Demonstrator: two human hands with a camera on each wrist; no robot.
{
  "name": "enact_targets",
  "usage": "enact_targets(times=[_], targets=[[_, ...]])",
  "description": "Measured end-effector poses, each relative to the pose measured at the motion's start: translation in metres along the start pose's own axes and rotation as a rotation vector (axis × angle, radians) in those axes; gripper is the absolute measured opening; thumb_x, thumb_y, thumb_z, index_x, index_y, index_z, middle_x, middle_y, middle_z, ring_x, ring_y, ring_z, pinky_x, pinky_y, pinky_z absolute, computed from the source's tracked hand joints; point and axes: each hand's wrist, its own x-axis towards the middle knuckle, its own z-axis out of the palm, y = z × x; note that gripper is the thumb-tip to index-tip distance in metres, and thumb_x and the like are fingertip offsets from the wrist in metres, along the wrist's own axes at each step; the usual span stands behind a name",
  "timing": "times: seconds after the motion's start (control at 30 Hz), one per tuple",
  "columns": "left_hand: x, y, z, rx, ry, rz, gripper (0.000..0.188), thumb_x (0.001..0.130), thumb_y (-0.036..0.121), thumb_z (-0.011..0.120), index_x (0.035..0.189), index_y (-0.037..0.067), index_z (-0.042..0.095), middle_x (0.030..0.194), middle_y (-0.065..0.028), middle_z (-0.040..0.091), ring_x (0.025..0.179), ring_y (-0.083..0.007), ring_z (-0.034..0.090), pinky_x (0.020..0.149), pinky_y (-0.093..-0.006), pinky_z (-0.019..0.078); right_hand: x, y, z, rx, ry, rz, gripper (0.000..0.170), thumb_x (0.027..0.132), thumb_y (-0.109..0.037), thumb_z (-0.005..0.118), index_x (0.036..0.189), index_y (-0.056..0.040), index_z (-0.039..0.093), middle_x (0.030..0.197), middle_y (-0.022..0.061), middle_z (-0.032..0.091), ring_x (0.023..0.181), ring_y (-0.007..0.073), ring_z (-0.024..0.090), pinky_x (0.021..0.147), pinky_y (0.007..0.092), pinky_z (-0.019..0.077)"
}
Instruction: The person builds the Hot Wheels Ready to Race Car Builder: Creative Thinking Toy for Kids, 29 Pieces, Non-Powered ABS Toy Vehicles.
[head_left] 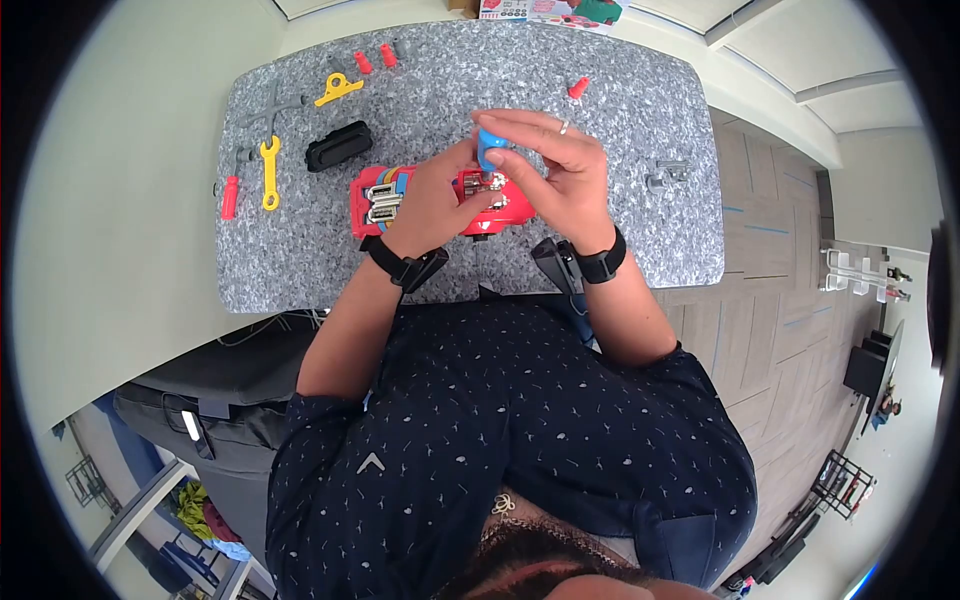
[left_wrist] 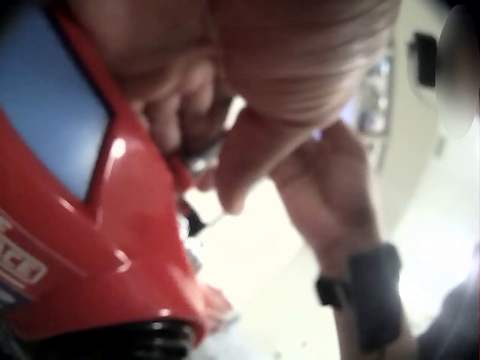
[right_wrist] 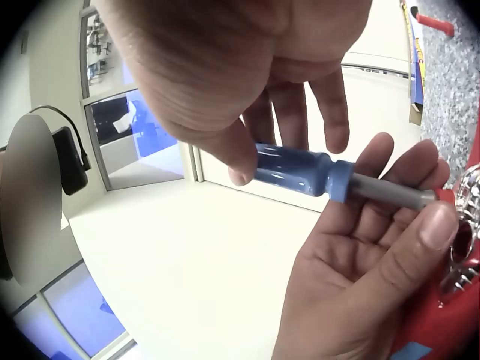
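Note:
A red toy car [head_left: 515,212] with silver engine parts sits on the table in front of the person. My right hand [head_left: 570,165] grips the blue handle of a toy screwdriver [right_wrist: 292,169] between thumb and fingers, its grey shaft directed down at the engine area. Around the shaft's lower end, my left hand [right_wrist: 352,274] curls its fingers and thumb, pinching a small red piece [right_wrist: 444,195] at the tip. The left palm and wrist cover part of the car in the head view. In the left wrist view, the car body [left_wrist: 142,225] is close and blurred.
Left on the grey speckled table [head_left: 640,130] lie a black oblong part [head_left: 338,147], a yellow wrench [head_left: 270,172], a yellow piece [head_left: 338,89], a grey cross-shaped tool [head_left: 270,110] and a red piece [head_left: 230,197]. Another red piece [head_left: 578,88] and grey bits [head_left: 668,174] lie right.

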Motion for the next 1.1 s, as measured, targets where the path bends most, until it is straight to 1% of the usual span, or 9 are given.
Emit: enact_targets(times=[0.1,0.27,0.37,0.47,0.57,0.67,0.87,0.97,1.1], targets=[[0.000,-0.002,0.000,-0.027,-0.020,-0.022,0.064,0.088,0.010,0.086,0.148,0.000,0.065,0.135,-0.0196,0.076,0.126,-0.0343,0.075,0.108,-0.0432,0.0578,0.000,0.001,0.002,-0.073,0.020,-0.010,0.032,0.091,-0.002,0.089,0.123,-0.0061,0.087,0.130,0.0149,0.083,0.111,0.0257,0.082,0.097,0.0355,0.0655],[0.000,0.008,0.000,0.027,-0.032,0.010,0.068,0.085,0.006,0.089,0.148,0.001,0.065,0.138,-0.0166,0.076,0.128,-0.0301,0.075,0.110,-0.0413,0.0575,0.000,0.003,0.005,-0.040,0.024,-0.003,0.033,0.093,0.001,0.086,0.125,-0.0053,0.085,0.128,0.0125,0.083,0.110,0.0228,0.082,0.094,0.0338,0.0655],[0.001,0.008,0.000,0.014,-0.035,0.025,0.072,0.084,0.003,0.088,0.151,0.001,0.063,0.143,-0.0172,0.076,0.133,-0.0281,0.073,0.115,-0.0405,0.0561,0.009,-0.003,-0.001,0.207,0.155,-0.005,0.026,0.102,0.003,0.077,0.128,0.0006,0.080,0.122,0.0147,0.080,0.114,0.0241,0.078,0.097,0.0369,0.0654],[0.003,0.011,0.002,-0.034,-0.038,0.022,0.077,0.083,0.001,0.088,0.155,0.000,0.060,0.148,-0.0185,0.074,0.138,-0.0279,0.071,0.119,-0.0409,0.0540,0.028,0.008,-0.044,0.183,0.353,0.157,0.028,0.102,-0.005,0.075,0.130,-0.0041,0.079,0.118,0.0148,0.076,0.103,0.0224,0.079,0.086,0.0343,0.0641],[0.004,0.012,0.001,-0.058,-0.052,0.023,0.080,0.082,-0.002,0.086,0.157,0.001,0.059,0.150,-0.0188,0.073,0.141,-0.0276,0.070,0.122,-0.0413,0.0528,0.045,0.047,-0.084,-0.685,0.293,0.241,0.028,0.102,-0.016,0.075,0.127,-0.0038,0.079,0.116,0.0182,0.075,0.099,0.0311,0.079,0.085,0.0425,0.0644],[0.004,0.012,-0.001,-0.069,-0.073,0.034,0.078,0.084,-0.002,0.086,0.157,0.001,0.059,0.152,-0.0180,0.072,0.142,-0.0269,0.069,0.122,-0.0419,0.0522,0.044,0.115,-0.100,-1.112,0.186,0.267,0.027,0.098,-0.021,0.078,0.121,-0.0074,0.082,0.114,0.0187,0.079,0.099,0.0398,0.079,0.089,0.0501,0.0640],[-0.001,0.013,-0.011,-0.082,0.096,0.063,0.061,0.095,0.003,0.084,0.153,0.000,0.063,0.151,-0.0133,0.072,0.141,-0.0229,0.067,0.120,-0.0418,0.0529,0.054,0.119,-0.102,-1.049,0.032,0.532,0.020,0.094,-0.027,0.084,0.110,-0.0155,0.087,0.105,0.0185,0.082,0.104,0.0414,0.079,0.090,0.0525,0.0639],[-0.001,0.015,-0.027,-0.113,0.203,0.033,0.053,0.099,0.002,0.082,0.149,0.000,0.066,0.149,-0.0114,0.072,0.137,-0.0199,0.068,0.116,-0.0400,0.0546,0.055,0.086,-0.088,-1.027,0.035,0.405,0.027,0.094,-0.031,0.085,0.115,-0.0155,0.087,0.113,0.0184,0.081,0.110,0.0414,0.079,0.093,0.0520,0.0640],[-0.004,0.006,-0.037,-0.189,0.249,0.012,0.044,0.102,-0.001,0.077,0.146,0.001,0.069,0.147,-0.0114,0.073,0.132,-0.0178,0.068,0.111,-0.0367,0.0567,0.058,0.096,-0.088,-1.200,0.023,0.483,0.029,0.094,-0.032,0.085,0.119,-0.0160,0.086,0.125,0.0180,0.079,0.116,0.0413,0.078,0.096,0.0514,0.0637]])
